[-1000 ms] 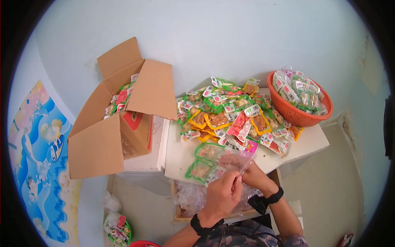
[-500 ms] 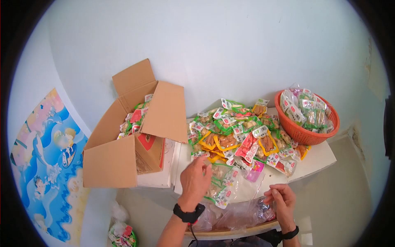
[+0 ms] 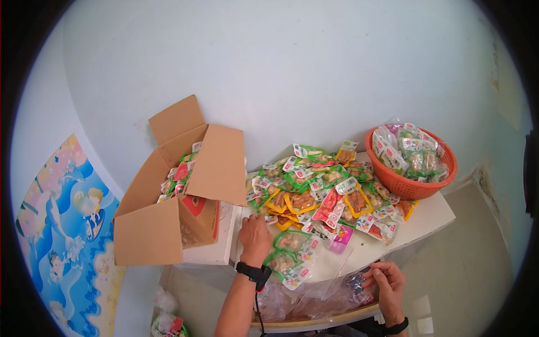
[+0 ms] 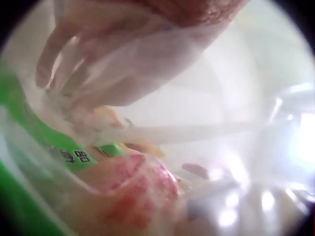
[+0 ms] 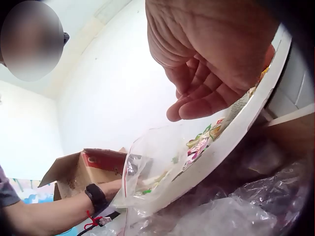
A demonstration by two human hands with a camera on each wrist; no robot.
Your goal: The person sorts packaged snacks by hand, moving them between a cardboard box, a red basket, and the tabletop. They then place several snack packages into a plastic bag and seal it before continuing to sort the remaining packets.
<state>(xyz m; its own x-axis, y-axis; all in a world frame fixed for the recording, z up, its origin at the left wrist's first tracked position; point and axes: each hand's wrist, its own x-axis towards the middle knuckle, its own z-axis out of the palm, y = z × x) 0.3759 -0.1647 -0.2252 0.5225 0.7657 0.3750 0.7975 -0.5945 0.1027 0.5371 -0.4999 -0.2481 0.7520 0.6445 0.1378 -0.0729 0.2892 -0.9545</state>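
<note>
At the left edge of the packet pile, my left hand [image 3: 255, 236] reaches down with its fingertips right by the packets. The left wrist view shows that hand [image 4: 113, 64] through clear film, its fingers fairly straight and spread. My right hand [image 3: 387, 281] is at the table's front edge, thumb and fingers pinching the margin of a clear plastic bag [image 5: 157, 157]. Two green-edged snack packets [image 3: 283, 261] lie side by side between my hands, beneath clear film. A glossy red and green packet [image 4: 142, 182] is close to the left wrist camera.
Behind is a heap of vacuum packets [image 3: 303, 199] in green, yellow and red. An orange basket [image 3: 410, 188] of packets stands right; an open carton [image 3: 149, 238] with more is on the left. Below the table edge, a drawer [image 3: 314, 324] holds clear bags.
My hands have come apart from over the two green packets. The left has gone to the left edge of the pile, the right to the right front. The packets now lie on the table.
</note>
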